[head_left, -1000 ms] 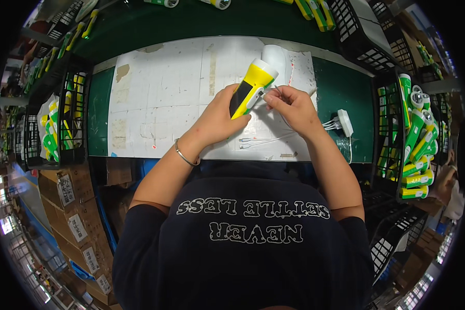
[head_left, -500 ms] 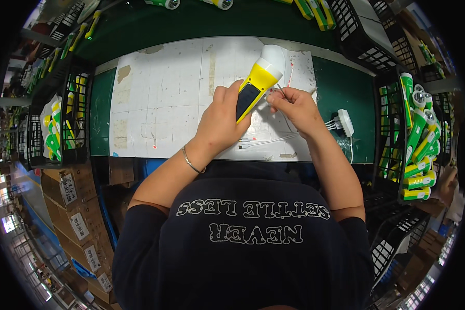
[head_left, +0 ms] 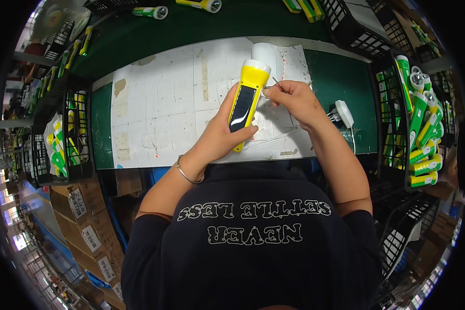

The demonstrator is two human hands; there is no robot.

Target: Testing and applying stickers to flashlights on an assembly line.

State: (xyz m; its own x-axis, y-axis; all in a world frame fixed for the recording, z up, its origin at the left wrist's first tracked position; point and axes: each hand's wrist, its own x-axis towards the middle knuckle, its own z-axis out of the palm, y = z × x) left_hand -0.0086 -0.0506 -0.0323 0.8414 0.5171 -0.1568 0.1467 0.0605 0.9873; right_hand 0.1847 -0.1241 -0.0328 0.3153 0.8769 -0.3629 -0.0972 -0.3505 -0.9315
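Observation:
My left hand (head_left: 219,133) is wrapped round a yellow flashlight (head_left: 253,77) with a white head rim and a dark panel on its face. The flashlight points away from me, tilted slightly right. Close to its right side, my right hand (head_left: 294,103) has thumb and fingers pinched on a thin cable (head_left: 276,81). The cable's end is small and partly hidden by the fingers; I cannot tell whether it touches the flashlight. A white rounded object (head_left: 264,51) lies just beyond the flashlight head.
Worn white sheeting (head_left: 160,103) covers the middle of the green table (head_left: 341,77). A white multi-cable charger (head_left: 343,114) sits to the right. Black crates of green and yellow flashlights stand at the left (head_left: 90,129) and right (head_left: 390,111). More flashlights (head_left: 151,12) lie at the far side.
The flashlight has turned more upright and come slightly nearer me, its panel facing up more fully. My right hand stays pinched beside it. The whole view has shifted a little.

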